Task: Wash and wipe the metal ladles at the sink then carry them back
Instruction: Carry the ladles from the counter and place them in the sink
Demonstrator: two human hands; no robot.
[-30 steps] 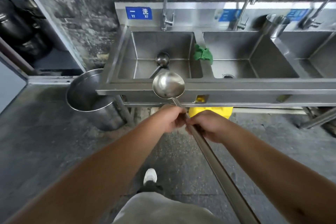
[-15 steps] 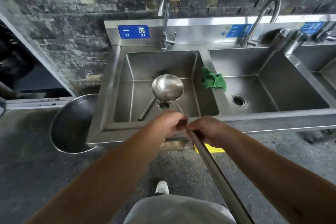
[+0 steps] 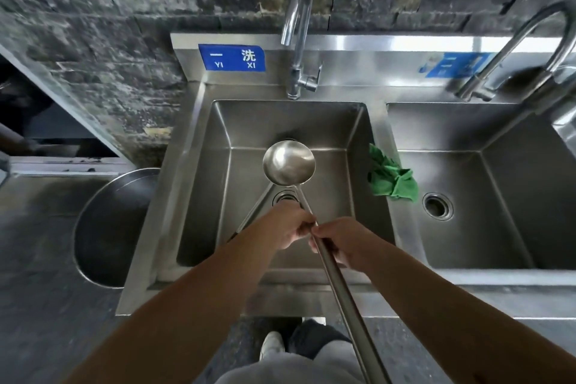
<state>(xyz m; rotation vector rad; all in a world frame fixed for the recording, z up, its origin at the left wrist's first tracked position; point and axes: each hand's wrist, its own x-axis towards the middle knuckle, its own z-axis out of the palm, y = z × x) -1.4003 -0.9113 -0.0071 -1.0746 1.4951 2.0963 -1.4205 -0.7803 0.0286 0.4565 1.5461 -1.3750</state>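
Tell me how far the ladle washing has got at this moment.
Early stage. Done: one ladle already lies in the left basin. In hand: the left hand and right hand grip a second ladle over that basin. Left: no water runs from the faucet, the green cloth lies unused on the divider, and carrying back remains.

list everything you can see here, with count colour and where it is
ladle: 1 held, silver, bowl over the left basin; a second handle lies beneath it, its bowl hidden
basin: 2 in full view, steel, side by side; a third only at the right edge
tap: 2, chrome, behind the basins
cloth: 1, green, on the divider between the basins
sign: 2, blue, on the backsplash
pot: 1, steel, on the floor left of the sink
left hand: grips the ladle handle
right hand: grips the handle just behind it
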